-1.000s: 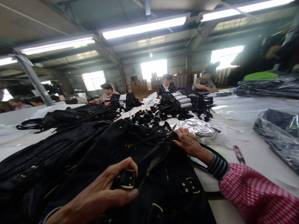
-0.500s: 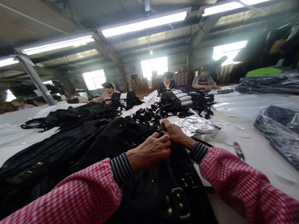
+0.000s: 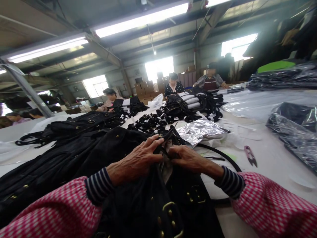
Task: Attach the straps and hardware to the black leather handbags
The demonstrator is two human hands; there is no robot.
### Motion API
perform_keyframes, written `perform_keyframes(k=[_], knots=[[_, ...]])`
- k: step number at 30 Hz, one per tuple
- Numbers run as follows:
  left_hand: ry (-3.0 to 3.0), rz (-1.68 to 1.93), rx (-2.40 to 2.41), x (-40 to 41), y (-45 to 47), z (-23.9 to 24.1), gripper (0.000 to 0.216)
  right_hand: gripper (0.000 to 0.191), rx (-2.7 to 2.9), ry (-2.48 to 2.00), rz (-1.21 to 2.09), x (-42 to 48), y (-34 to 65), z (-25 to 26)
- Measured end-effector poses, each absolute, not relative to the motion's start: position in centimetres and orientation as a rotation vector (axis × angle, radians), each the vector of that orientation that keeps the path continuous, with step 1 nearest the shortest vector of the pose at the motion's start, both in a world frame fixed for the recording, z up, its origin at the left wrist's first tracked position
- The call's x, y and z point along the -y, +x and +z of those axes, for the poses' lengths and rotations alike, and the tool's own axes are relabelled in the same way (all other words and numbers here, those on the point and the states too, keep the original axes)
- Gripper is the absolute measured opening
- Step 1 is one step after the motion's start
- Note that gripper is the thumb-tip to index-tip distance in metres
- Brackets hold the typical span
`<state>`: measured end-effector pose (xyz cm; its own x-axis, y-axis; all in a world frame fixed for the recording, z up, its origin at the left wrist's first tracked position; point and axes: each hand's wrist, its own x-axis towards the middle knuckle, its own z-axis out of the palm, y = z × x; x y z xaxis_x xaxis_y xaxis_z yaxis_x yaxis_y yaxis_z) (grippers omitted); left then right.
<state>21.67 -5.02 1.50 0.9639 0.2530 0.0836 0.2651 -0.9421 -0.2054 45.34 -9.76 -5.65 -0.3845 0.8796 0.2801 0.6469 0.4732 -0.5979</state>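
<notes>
A black bag (image 3: pixel 138 201) with brass buckles and rivets lies right in front of me, its top parted to show a pale lining. My left hand (image 3: pixel 140 158) is closed on the left edge of that opening, thumb and fingers around the fabric. On the other side my right hand (image 3: pixel 187 159) is closed, its curled fingers gripping the bag's right edge at the opening. Some fingertips are hidden by the cloth. A black strap (image 3: pixel 229 157) curves out on the right. Thread snips (image 3: pixel 250 156) lie on the table beyond my right wrist.
More black bags (image 3: pixel 61 155) are heaped on the left. Ahead lie small black straps (image 3: pixel 148 122), a bag stack (image 3: pixel 190 104) and a crinkled clear plastic bag (image 3: pixel 200 130). Plastic-wrapped goods (image 3: pixel 297 125) sit right. Several people work across the table.
The bag's top has been pulled apart, baring the lining. My hands have moved from close together to either side of the opening. The view has shifted slightly.
</notes>
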Motion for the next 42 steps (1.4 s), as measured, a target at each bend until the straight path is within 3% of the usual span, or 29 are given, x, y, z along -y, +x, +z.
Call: perform_keyframes(k=[3,8,13,17,20,26,30,33,37,42], knots=[[-2.903,-0.367,0.523,4.8,20.2,-1.0,0.042,0.008,2.252,-1.139,0.570,11.1,44.6,-4.7],[-2.982,-0.904,0.784,5.2,19.7,-3.3,0.036,0.012,2.173,-1.427,-0.281,13.3,42.4,-4.0],[-3.298,-1.407,1.536,5.6,17.6,-2.0,0.032,0.012,2.259,-1.454,-0.086,12.1,41.3,-5.4],[-2.976,-1.614,2.397,4.8,12.8,-1.8,0.036,0.014,2.246,-1.461,-0.104,11.5,40.4,-5.7],[-2.722,-1.331,2.437,4.5,10.2,-0.7,0.043,0.020,2.277,-1.447,-0.219,11.6,39.7,-5.3],[-2.660,-1.067,1.307,7.7,16.8,5.8,0.034,0.027,2.318,-1.260,0.080,10.3,39.4,-6.5],[-3.194,-0.273,0.647,8.2,25.8,5.4,0.027,0.033,2.281,-1.060,0.081,9.1,40.4,-9.8],[-3.029,0.229,0.557,6.2,29.2,2.7,0.022,0.042,2.280,-0.933,0.154,9.4,41.5,-11.3],[-2.923,0.375,0.470,3.7,28.5,0.4,0.002,0.049,2.310,-0.770,0.279,11.2,42.6,-10.3],[-2.909,0.346,0.304,2.6,25.9,0.3,0.004,0.054,2.375,-0.928,0.333,12.8,43.0,-8.8]])
